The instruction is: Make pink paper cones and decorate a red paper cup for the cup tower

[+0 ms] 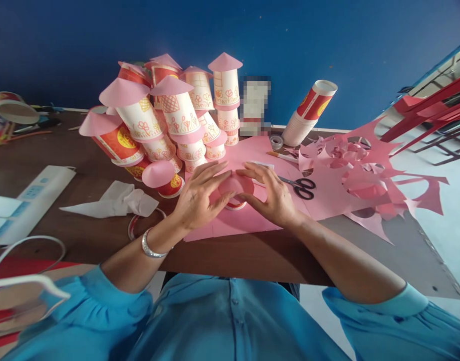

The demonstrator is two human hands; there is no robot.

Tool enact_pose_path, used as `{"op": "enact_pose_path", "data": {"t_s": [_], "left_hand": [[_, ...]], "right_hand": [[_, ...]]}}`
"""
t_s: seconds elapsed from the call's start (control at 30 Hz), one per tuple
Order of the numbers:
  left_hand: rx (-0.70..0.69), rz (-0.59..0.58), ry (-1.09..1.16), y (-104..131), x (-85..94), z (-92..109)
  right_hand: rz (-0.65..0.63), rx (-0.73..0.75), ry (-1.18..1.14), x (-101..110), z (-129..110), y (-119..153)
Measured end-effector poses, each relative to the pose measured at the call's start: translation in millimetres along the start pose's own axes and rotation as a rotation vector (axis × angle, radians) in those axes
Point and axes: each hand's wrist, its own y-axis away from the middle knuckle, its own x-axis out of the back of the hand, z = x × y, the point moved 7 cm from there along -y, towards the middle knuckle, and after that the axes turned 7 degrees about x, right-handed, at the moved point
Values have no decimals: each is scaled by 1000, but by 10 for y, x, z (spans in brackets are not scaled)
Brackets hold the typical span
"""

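Note:
A pink paper cone sits over a small cup, whose red and white rim shows just below it. My left hand curves round the cone's left side, thumb and fingertips at its edge. From the right, my right hand cups the same cone, its fingers bent and its thumb near the front edge. Between them the two hands grip the cone; my palms hide part of it. Beneath lies a pink paper sheet.
Several cup towers with pink cone roofs stand behind to the left. Scissors, a tape roll, stacked paper cups and pink paper scraps are on the right. Crumpled white tissue lies left on the brown table.

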Motion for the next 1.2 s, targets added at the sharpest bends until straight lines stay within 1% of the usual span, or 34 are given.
{"op": "enact_pose_path", "data": {"t_s": [0.13,0.3,0.37,0.43,0.5,0.6,0.7,0.77,0.87,1.0,1.1,1.2], "left_hand": [[25,-31,-12,2,-27,-18],[-2,-31,0,12,-10,-24],[-24,-31,13,9,7,-13],[-41,-41,32,-1,14,3],[-58,-78,47,-13,-9,27],[-71,-153,26,-28,-82,58],[-50,-211,-11,-51,-158,57],[-32,-254,-20,-83,-205,43],[-19,-308,3,-169,-256,14],[-31,-352,35,-281,-313,-25],[-24,-393,21,-296,-376,-55],[-7,-385,4,-292,-396,-51]], "right_hand": [[-7,-8,3,-7,-1,-6],[15,27,-21,44,-51,-34],[67,18,-56,100,-47,-35],[169,-15,-95,180,2,-19],[266,-55,-106,240,93,11],[325,-114,-87,240,269,55],[344,-135,-99,193,402,80],[346,-124,-99,167,432,83],[327,-112,-82,144,431,78],[306,-123,-62,139,435,75],[309,-125,-64,143,443,75],[304,-117,-66,140,438,72]]}}
